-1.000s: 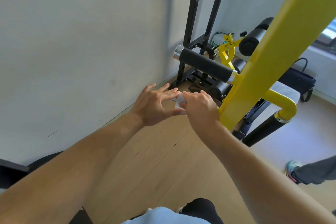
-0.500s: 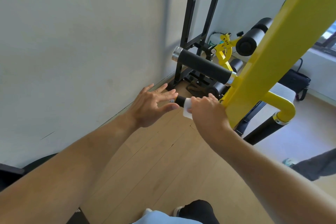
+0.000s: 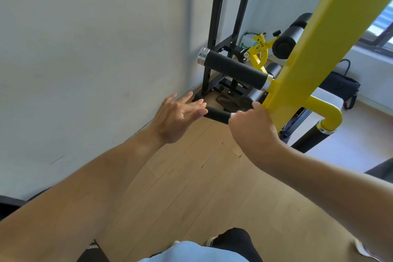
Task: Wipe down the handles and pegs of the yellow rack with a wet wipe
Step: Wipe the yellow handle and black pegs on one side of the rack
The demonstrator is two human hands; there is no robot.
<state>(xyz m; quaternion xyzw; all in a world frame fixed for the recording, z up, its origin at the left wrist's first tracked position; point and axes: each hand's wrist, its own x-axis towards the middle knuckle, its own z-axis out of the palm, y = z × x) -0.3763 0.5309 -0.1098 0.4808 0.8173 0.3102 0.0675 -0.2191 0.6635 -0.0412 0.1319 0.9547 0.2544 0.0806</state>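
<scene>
Since a second ago the right hand has slid along the short black handle toward the yellow rack, going from the free tip to the base of the grip. That leaves a stretch of bare black foam showing between the two hands that was covered before.

Right hand is closed around the inner end of the handle, knuckles just about touching the yellow upright. Only a tiny sliver of the wet wipe peeks out at the thumb side, so I'm assuming the rest is bunched under the palm against the grip, but can't really see it.

Left hand is open, fingers spread, holding nothing. Its fingertips sit right at the free end of the handle, maybe touching it, hard to say. Looks like it's just steadying things.

So my read is that one pass along this lower handle is pretty much done end to end. Plenty is left though: above the right hand there's the fatter black peg with the chrome cap, and past the right hand, on the far side of the upright, a curved yellow bar with another black grip. Neither is being touched right now. The wooden floor is below both hands.
</scene>
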